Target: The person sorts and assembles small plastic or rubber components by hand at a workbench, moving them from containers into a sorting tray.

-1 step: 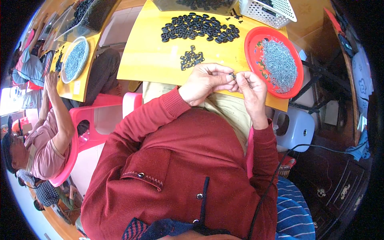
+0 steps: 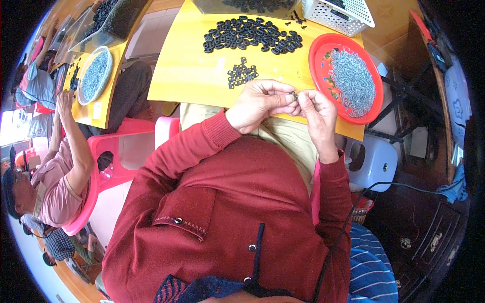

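Observation:
My left hand [image 2: 263, 103] and my right hand [image 2: 317, 112] meet over the near edge of the yellow table [image 2: 187, 65]. Between the left thumb and fingers is a small dark piece [image 2: 293, 95], mostly covered by the fingertips. The right thumb and forefinger pinch at its right side; whatever they hold is too small to make out. Just beyond the left hand lies a little cluster of black rectangular pieces with holes [image 2: 242, 74]. Farther back spreads a heap of black oval pieces [image 2: 252, 34]. A red tray [image 2: 318, 55] of silvery screws [image 2: 352, 83] stands right of my hands.
A clear bin [image 2: 207, 7] of black parts and a white perforated basket [image 2: 333, 20] stand at the far edge. To the right is a blue-grey stool [image 2: 373, 162]; a black cable [image 2: 348, 214] runs past my right arm. A co-worker [image 2: 65, 171] sits at another table leftward.

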### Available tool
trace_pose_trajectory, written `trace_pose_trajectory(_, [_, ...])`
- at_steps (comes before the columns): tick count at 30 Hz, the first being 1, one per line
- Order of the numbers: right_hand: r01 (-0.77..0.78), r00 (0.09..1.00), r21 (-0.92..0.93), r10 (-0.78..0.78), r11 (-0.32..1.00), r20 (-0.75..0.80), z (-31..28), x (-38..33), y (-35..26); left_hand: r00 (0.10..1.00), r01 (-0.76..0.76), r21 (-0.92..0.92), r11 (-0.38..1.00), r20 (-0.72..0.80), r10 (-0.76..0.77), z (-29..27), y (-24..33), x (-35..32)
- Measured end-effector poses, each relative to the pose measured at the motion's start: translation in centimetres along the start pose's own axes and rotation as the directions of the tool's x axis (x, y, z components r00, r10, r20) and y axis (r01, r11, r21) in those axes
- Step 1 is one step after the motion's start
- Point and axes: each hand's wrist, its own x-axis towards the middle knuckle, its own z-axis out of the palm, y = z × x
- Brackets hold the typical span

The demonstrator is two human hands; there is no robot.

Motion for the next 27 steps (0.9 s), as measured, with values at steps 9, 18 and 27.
trace_pose_trajectory(9, [-0.002, 1.000, -0.044, 0.002, 0.999, -0.010, 0.1, 0.0, 0.1, 1.000, -0.024, -0.025, 0.999, -0.013, 0.024, 0.5, 0.2, -0.2])
trace_pose_trajectory(18, [0.057, 0.998, -0.086, -0.058, 0.995, -0.009, 0.4, -0.1, 0.3, 1.000, 0.010, -0.018, 1.000, -0.011, -0.011, 0.1, -0.1, -1.0])
trace_pose_trajectory(27, [0.040, 0.999, 0.031, -0.039, 0.999, -0.003, 0.6, -0.2, -0.2, 0.999, -0.025, -0.028, 0.999, 0.021, 0.026, 0.2, 0.1, -1.1])
